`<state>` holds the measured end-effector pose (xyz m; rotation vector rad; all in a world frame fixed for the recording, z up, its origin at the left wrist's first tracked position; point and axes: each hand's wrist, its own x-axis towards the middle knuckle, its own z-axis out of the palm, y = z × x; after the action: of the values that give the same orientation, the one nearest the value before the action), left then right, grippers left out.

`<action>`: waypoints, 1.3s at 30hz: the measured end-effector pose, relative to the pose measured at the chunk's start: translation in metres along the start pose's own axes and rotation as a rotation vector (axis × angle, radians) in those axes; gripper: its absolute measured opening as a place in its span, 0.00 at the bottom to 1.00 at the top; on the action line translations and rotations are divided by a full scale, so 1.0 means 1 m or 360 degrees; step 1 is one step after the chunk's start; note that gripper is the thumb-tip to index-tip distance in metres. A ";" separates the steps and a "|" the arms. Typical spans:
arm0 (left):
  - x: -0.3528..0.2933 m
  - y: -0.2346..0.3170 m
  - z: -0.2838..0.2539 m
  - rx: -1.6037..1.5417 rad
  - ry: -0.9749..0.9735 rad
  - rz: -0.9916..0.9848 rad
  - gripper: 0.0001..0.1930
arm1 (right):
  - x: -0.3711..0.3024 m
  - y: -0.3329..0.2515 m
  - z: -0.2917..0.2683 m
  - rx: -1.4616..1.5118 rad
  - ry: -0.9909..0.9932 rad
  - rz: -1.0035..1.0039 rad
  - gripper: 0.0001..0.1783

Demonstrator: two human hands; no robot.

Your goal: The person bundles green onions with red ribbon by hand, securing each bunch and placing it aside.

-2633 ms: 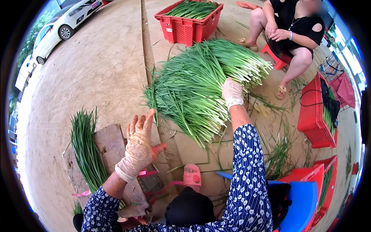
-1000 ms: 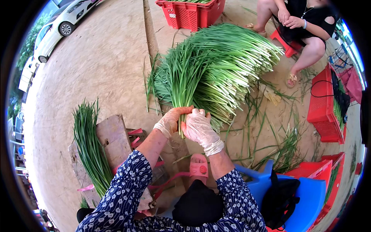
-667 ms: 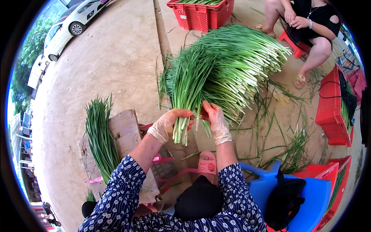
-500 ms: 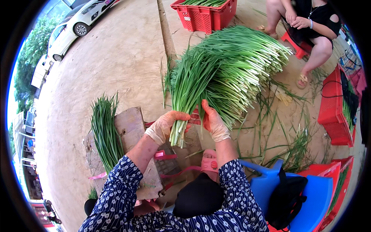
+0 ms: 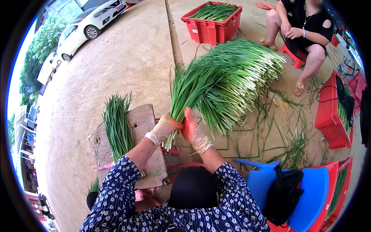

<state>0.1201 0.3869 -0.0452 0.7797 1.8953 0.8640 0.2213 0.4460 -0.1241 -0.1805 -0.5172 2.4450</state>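
Note:
A loose bunch of garlic chives (image 5: 181,91) is gripped in my gloved left hand (image 5: 165,128), its pale cut ends sticking out below the fingers. My gloved right hand (image 5: 193,132) closes on the same bunch from the right, thumb upright along the stalks; its fingertips are partly hidden. The leafy tops lean against a large pile of garlic chives (image 5: 241,79), whose white stems face right. To my left, a separate bundle of chives (image 5: 117,127) lies on a worn wooden board (image 5: 145,120), a pink strap (image 5: 104,166) near its lower end.
A red crate (image 5: 210,29) of chives stands beyond the pile. At the far right sits a person (image 5: 305,34) on a red stool, hands together. Red crates (image 5: 332,112) line the right side. A black bag (image 5: 284,195) rests on a blue chair (image 5: 313,193). Loose leaves (image 5: 295,147) litter the floor.
My right hand has come left, from beside the bunch to against it. Both hands and the bunch sit a little further left, and the view has shifted slightly.

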 end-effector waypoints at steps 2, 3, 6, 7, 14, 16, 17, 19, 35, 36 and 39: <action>-0.021 0.007 -0.018 0.0070 -0.0029 -0.0046 0.12 | 0.001 -0.004 0.013 -0.0006 -0.0068 -0.0016 0.45; -0.033 0.007 -0.026 0.0057 -0.0031 0.0015 0.13 | 0.001 -0.011 0.021 0.0076 -0.0146 0.0051 0.43; -0.068 -0.011 -0.038 -0.0111 -0.0060 0.0288 0.21 | 0.006 -0.031 0.045 0.0294 -0.0238 0.0157 0.37; -0.080 -0.016 -0.039 -0.0158 -0.0069 0.0375 0.26 | 0.007 -0.034 0.053 0.0238 -0.0220 0.0141 0.36; -0.123 -0.028 -0.058 0.0066 0.0296 0.0725 0.40 | 0.008 -0.040 0.139 -0.0248 -0.0261 -0.0158 0.24; -0.135 -0.017 -0.068 0.0060 0.0400 0.0675 0.46 | 0.005 -0.044 0.172 -0.0383 -0.0368 -0.0207 0.22; -0.129 -0.025 -0.074 0.0240 0.0563 0.0781 0.47 | 0.009 -0.042 0.182 -0.0464 -0.0405 -0.0239 0.21; -0.133 -0.019 -0.085 -0.0113 0.0418 0.0712 0.51 | 0.013 -0.038 0.204 -0.0588 -0.0494 -0.0339 0.21; -0.119 -0.081 -0.108 -0.0642 0.0647 0.1143 0.49 | -0.011 0.036 0.203 -0.1508 -0.0869 -0.0059 0.32; -0.116 -0.085 -0.108 -0.0800 0.0589 0.1123 0.49 | -0.017 0.037 0.209 -0.1570 -0.0848 -0.0111 0.31; -0.110 -0.085 -0.106 -0.1341 0.0288 0.1016 0.49 | -0.008 0.049 0.188 -0.1590 -0.0810 -0.0009 0.30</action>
<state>0.0557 0.2255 -0.0249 0.7690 1.1993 2.0035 0.1539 0.3452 0.0277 0.0510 -1.9156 1.9923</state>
